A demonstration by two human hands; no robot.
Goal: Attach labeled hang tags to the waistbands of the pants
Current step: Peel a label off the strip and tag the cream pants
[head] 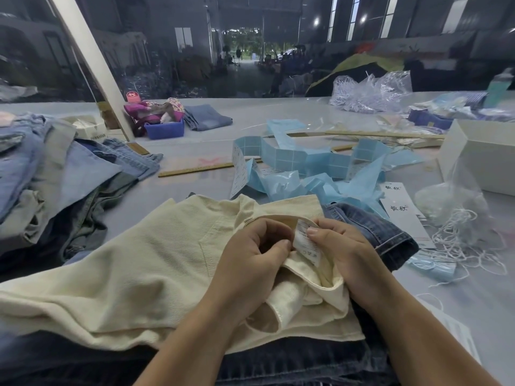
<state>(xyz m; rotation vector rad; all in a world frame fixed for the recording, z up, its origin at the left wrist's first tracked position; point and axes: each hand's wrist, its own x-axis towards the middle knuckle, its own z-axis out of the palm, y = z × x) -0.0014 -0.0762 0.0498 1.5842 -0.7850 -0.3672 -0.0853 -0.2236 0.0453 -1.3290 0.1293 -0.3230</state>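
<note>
Dim warehouse space stretched behind a long pale table (217, 146), which carried everything within reach of the fingers. Largest on it, the cream pants (117, 274) lay spread under both hands and ran off to the left of them, resting on dark denim pants (370, 227) whose cuff showed just right of the right fingers. Well left of the left fingers sat a heap of blue jeans (55, 174). Beyond the fingertips, farther up the table, a tangle of blue label backing strip (306, 168) sprawled, with a wooden ruler (195, 169) lying to its left. Far right of the right fingers stood a white box (479, 157), and nearer, a clear bag of white string (459, 218) with loose loops spilling out. White hang tags (404, 215) lay between that string and the denim, apart from both hands.

The left hand (250, 263) had its fingers curled around the cream waistband (284, 218), thumb pressed at the fold. The right hand (342, 246) pinched the small white care label (306, 243) sewn inside that waistband, thumb on its face, fingers curled behind the cloth. The label stood between the two thumbs, touching both.
</note>
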